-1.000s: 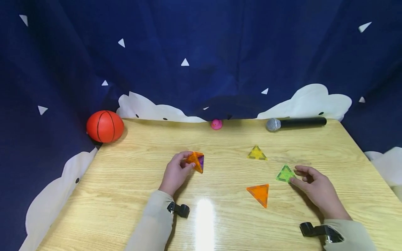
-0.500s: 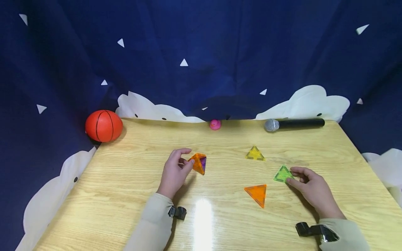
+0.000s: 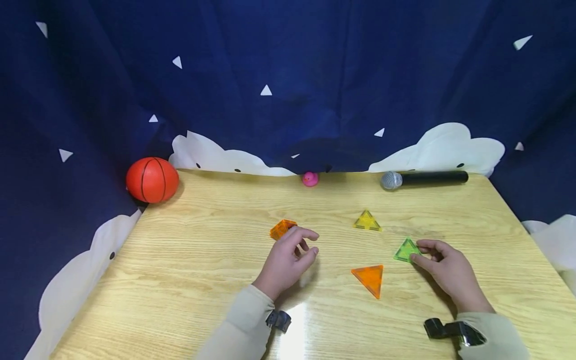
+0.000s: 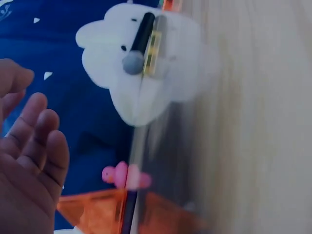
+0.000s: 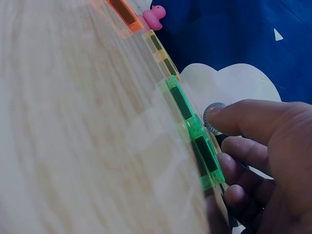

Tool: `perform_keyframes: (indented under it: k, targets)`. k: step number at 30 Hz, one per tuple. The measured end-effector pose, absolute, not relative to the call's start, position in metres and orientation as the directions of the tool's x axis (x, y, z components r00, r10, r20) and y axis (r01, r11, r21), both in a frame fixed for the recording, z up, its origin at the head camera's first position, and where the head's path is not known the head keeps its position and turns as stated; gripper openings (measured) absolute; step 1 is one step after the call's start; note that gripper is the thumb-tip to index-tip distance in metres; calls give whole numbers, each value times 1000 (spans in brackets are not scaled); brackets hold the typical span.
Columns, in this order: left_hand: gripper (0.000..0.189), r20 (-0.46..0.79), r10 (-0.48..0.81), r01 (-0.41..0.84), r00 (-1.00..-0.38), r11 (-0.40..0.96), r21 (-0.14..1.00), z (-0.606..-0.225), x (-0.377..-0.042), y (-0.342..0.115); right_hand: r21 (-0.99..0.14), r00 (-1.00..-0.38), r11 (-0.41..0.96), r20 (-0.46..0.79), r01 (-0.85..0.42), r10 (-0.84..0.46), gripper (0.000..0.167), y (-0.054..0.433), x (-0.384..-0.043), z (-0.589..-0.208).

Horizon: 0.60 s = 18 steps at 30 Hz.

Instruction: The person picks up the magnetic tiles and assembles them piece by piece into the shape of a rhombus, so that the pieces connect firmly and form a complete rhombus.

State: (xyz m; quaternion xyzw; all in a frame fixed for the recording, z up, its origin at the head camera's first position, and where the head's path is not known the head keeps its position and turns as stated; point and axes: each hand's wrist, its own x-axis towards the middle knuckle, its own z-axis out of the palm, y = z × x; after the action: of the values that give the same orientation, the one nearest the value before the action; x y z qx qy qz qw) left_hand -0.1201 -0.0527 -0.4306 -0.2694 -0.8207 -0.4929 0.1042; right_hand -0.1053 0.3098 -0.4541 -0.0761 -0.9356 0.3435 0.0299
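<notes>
Three loose, head view, toward desk's (image 3: 180,280) right edge: yellow tile (image 3: 368,221), orange tile (image 3: 371,279), green tile (image 3: 405,250); right hand (image 3: 447,270) at green, grip uncertain. Orange shape (image 3: 281,228), apparently built, toward far edge by released left hand (image 3: 288,260). Left wrist: hand empty. Right wrist: green tile flat.

Head view forward and down, low close wrist views, pink duck (image 3: 310,179) shared

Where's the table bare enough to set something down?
Bare: the wide left stretch between red ball, built-up orange shape and left sleeve; also the back strip between pink duck and microphone. Crowded: around the green triangle, yellow triangle and right grip.
</notes>
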Motion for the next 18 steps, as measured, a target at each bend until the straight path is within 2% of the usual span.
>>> perform_keyframes:
  k: [9, 18]
  targets:
    - [27, 306, 450, 486, -839, 369, 792, -444, -117, -32, -637, -986, 762, 17, 118, 167, 54, 311, -106, -456]
    - [32, 215, 483, 441, -849, 423, 791, -450, -114, -10, -641, -984, 756, 10, 130, 177, 54, 311, -106, -456]
